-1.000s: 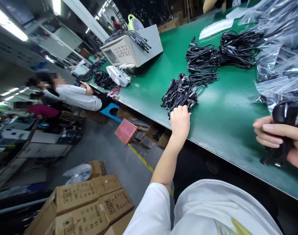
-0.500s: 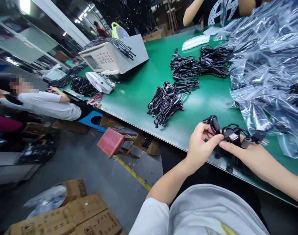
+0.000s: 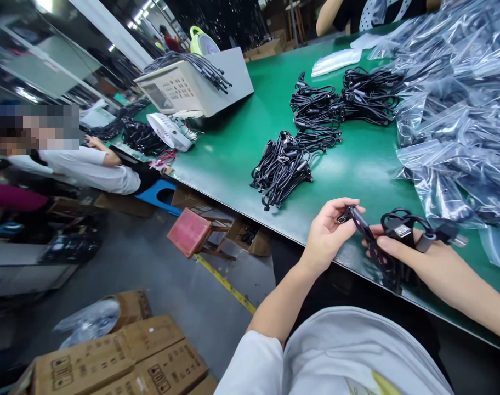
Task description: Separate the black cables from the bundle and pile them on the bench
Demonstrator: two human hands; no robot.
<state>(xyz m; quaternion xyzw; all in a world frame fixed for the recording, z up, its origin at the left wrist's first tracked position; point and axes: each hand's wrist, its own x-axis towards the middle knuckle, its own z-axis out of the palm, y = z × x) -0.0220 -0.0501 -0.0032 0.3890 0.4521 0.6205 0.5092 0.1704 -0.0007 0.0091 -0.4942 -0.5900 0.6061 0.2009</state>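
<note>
Over the front edge of the green table [image 3: 229, 170], my left hand [image 3: 330, 233] is closed on the end of a black cable [image 3: 359, 219], pinching it near its connector. My right hand [image 3: 422, 258] grips several bundled black USB cables [image 3: 398, 227]; a metal USB plug shows at the top of the bundle and another plug sticks out to the right. The lower part of the bundle hangs by the table edge, partly hidden by my right hand. Beyond my hands lies a pile of coiled black cables [image 3: 280, 170], with further coiled cables [image 3: 316, 109] behind it.
Clear plastic bags [image 3: 451, 109] holding cables are heaped at the right. A beige test instrument [image 3: 196, 82] and a white fan [image 3: 168, 131] stand at the far left. Below are a red stool [image 3: 189, 232] and cardboard boxes [image 3: 122, 356]. A person in white [image 3: 94, 167] sits at left; another's arm shows opposite.
My left hand has moved slightly left and up, apart from my right hand, with the cable end turned in its fingers. The view has shifted a little.
</note>
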